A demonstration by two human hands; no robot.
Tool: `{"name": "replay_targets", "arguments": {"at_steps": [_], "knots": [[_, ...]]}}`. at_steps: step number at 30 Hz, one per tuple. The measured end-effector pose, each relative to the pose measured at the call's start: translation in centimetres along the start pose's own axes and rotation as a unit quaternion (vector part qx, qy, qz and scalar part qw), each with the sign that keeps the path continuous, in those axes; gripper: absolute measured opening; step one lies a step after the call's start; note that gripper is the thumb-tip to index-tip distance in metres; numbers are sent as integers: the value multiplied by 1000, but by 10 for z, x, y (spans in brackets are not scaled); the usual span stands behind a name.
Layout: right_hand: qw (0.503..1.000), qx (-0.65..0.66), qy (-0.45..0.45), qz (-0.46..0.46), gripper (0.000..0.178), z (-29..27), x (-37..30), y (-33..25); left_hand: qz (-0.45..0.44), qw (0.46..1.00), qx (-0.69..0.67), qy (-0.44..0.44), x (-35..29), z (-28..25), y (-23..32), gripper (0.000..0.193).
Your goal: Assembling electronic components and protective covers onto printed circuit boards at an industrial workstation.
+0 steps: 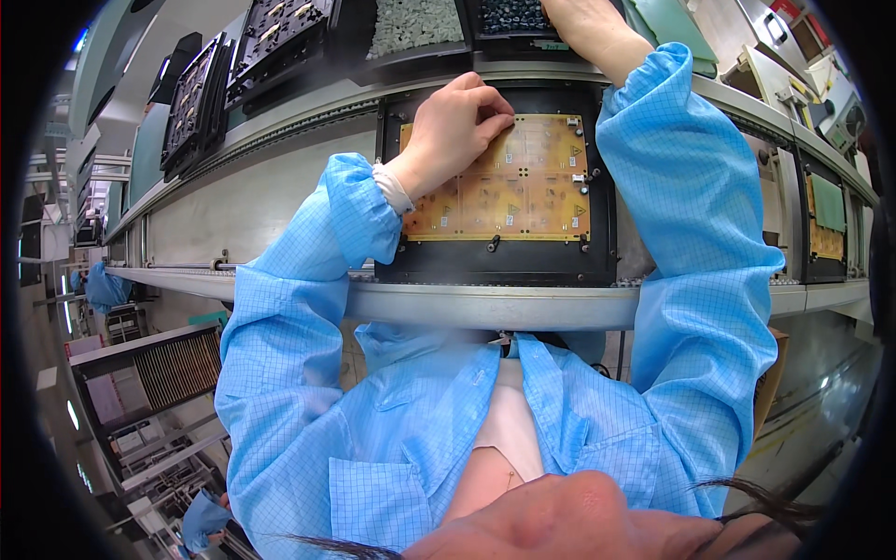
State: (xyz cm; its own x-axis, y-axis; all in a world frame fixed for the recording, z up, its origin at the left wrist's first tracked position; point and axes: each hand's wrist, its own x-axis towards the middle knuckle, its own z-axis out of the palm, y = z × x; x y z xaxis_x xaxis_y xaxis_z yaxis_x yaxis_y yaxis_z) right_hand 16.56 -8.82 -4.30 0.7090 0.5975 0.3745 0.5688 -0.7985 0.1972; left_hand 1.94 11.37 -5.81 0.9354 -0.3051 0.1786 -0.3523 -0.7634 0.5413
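Seemingly unfinished, the flat amber circuit panel (495,201) lies under the half-curled left hand (459,123), any hold unclear; beyond, the cropped right hand (597,35), closure untellable, reaches small dark-blue pieces (511,17).

Just behind the fingers (487,99) of the left hand (448,129) sits a white inner cuff (393,189), then the gathered sleeve end (359,201) of a light blue coat (439,420) finely checked with dark lines, its open collar (480,387) and square chest pocket (379,499) farther back, around a pale top (509,415).
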Motion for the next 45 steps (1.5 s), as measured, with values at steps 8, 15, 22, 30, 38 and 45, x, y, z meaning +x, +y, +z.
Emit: {"name": "replay_targets", "arguments": {"at_steps": [8, 15, 22, 30, 38, 45], "knots": [[938, 212, 256, -99, 15, 9, -10, 15, 48, 996, 69, 17, 3, 0, 7, 8], [935, 316, 105, 118, 14, -68, -31, -12, 161, 975, 120, 94, 11, -11, 1, 8], [783, 586, -121, 171, 23, -67, -89, -5, 24, 979, 160, 122, 91, -56, -79, 11], [517, 801, -182, 242, 32, -73, -120, -29, 4, 967, 252, -29, 117, -51, -99, 19], [462, 824, -198, 262, 27, -66, -124, -35, 54, 979, 193, -44, 113, -57, -115, 16], [562, 747, -211, 285, 25, -66, -107, -47, 143, 977, 109, 118, 74, -73, -74, 9]]}}
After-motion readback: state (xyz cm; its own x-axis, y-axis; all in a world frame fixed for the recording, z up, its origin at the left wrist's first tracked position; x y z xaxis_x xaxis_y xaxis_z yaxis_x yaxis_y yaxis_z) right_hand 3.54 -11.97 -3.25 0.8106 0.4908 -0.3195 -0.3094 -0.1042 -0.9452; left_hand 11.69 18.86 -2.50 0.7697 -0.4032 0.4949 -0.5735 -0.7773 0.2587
